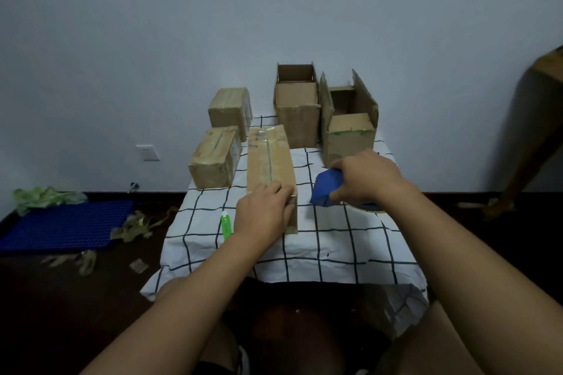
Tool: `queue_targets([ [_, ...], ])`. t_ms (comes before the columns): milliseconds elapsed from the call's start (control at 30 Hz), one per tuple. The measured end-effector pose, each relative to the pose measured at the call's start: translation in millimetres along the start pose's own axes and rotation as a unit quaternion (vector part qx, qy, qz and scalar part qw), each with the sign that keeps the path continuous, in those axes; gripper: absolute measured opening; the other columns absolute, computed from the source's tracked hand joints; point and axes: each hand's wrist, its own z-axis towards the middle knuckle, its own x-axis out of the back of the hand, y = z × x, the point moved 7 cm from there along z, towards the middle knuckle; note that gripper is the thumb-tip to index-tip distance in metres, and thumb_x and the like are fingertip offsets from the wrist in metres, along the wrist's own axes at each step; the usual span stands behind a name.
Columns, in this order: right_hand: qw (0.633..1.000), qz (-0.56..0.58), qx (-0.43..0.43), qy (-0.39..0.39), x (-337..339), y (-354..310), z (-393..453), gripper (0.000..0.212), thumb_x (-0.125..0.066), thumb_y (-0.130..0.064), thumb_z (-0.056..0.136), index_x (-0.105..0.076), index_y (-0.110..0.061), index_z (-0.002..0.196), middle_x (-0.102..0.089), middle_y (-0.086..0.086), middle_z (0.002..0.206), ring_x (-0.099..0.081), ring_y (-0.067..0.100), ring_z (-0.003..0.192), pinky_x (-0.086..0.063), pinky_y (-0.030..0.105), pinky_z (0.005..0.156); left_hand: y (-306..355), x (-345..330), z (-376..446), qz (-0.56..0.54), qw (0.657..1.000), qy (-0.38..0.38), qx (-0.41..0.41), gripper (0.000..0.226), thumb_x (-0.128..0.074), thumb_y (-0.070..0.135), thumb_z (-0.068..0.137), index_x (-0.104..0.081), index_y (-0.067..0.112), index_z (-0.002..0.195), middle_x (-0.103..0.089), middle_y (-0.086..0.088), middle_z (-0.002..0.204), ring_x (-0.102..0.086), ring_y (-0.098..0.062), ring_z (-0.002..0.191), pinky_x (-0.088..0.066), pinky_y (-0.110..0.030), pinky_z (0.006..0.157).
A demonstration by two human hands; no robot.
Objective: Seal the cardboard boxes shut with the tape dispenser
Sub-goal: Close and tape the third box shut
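Note:
A long cardboard box (269, 158) lies lengthwise on the checked tablecloth (304, 240), with clear tape along its top seam. My left hand (262, 211) rests on the box's near end, fingers lying over the top edge. To its right my right hand (364, 179) grips the blue tape dispenser (326, 189) just above the cloth, its tape roll partly showing under my wrist. Two open boxes (297, 103) (348, 125) stand upright at the back right. Two taped boxes (214, 158) (230, 109) lie at the back left.
A green and white utility knife (226, 227) lies on the cloth beside my left wrist. On the dark floor at left are a blue plastic mat (67, 222) and scraps of used tape (137, 225). A wooden leg (530, 143) leans at the far right.

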Motion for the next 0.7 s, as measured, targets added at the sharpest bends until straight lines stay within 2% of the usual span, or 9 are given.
queue_targets([
  [200, 0.994, 0.094, -0.026, 0.042, -14.8, 12.6, -12.1, 0.056, -0.068, -0.058, 0.076, -0.058, -0.033, 0.125, -0.062, 0.003, 0.110, -0.049, 0.024, 0.099, -0.044, 0.035, 0.071, -3.6, 0.0, 0.3, -0.012, 1.000, 0.023, 0.002, 0.032, -0.039, 0.047, 0.101, -0.061, 0.034, 0.120, -0.058, 0.008, 0.104, -0.057, -0.018, 0.096, -0.041, -0.028, 0.062],
  [333, 0.989, 0.129, -0.038, 0.066, -14.2, 22.8, -14.3, 0.060, -0.068, -0.057, 0.074, -0.059, -0.034, 0.128, -0.057, -0.003, 0.102, -0.050, 0.023, 0.097, -0.046, 0.036, 0.071, 0.8, 2.5, -3.3, -0.010, 1.000, 0.024, -0.015, 0.034, -0.045, 0.045, 0.093, -0.060, 0.031, 0.119, -0.057, 0.008, 0.102, -0.056, -0.018, 0.094, -0.040, -0.028, 0.061],
  [433, 0.986, 0.140, -0.048, 0.073, -18.2, 28.0, -13.5, 0.064, -0.068, -0.061, 0.073, -0.058, -0.034, 0.129, -0.057, -0.003, 0.103, -0.052, 0.023, 0.098, -0.050, 0.038, 0.074, 2.6, 4.2, -2.3, -0.033, 0.999, 0.025, 0.009, 0.040, -0.046, 0.057, 0.083, -0.063, 0.030, 0.108, -0.056, 0.009, 0.094, -0.055, -0.017, 0.090, -0.037, -0.027, 0.060],
  [533, 0.983, 0.155, -0.057, 0.078, -23.8, 29.8, -11.8, 0.067, -0.066, -0.065, 0.073, -0.055, -0.034, 0.131, -0.060, -0.001, 0.107, -0.052, 0.024, 0.099, -0.054, 0.041, 0.077, 7.2, 2.1, 2.5, -0.013, 0.998, 0.031, 0.051, 0.046, -0.045, 0.067, 0.086, -0.060, 0.026, 0.098, -0.056, 0.008, 0.093, -0.054, -0.017, 0.090, -0.033, -0.029, 0.059],
  [600, 0.981, 0.165, -0.058, 0.086, -25.8, 29.8, -10.7, 0.067, -0.065, -0.066, 0.072, -0.056, -0.034, 0.130, -0.058, -0.002, 0.104, -0.051, 0.024, 0.098, -0.052, 0.039, 0.075, 13.6, 0.3, 4.9, 0.032, 0.997, 0.044, 0.053, 0.043, -0.047, 0.063, 0.090, -0.059, 0.022, 0.095, -0.058, 0.005, 0.094, -0.055, -0.019, 0.088, -0.031, -0.030, 0.058],
  [700, 0.978, 0.180, -0.052, 0.089, -29.8, 28.4, -8.5, 0.066, -0.065, -0.067, 0.071, -0.057, -0.034, 0.128, -0.055, -0.003, 0.099, -0.050, 0.023, 0.094, -0.049, 0.036, 0.071, 14.5, 2.2, 3.9, 0.048, 0.994, 0.080, 0.052, 0.030, -0.062, 0.050, 0.088, -0.061, 0.020, 0.084, -0.060, 0.002, 0.084, -0.058, -0.021, 0.077, -0.026, -0.029, 0.055],
])
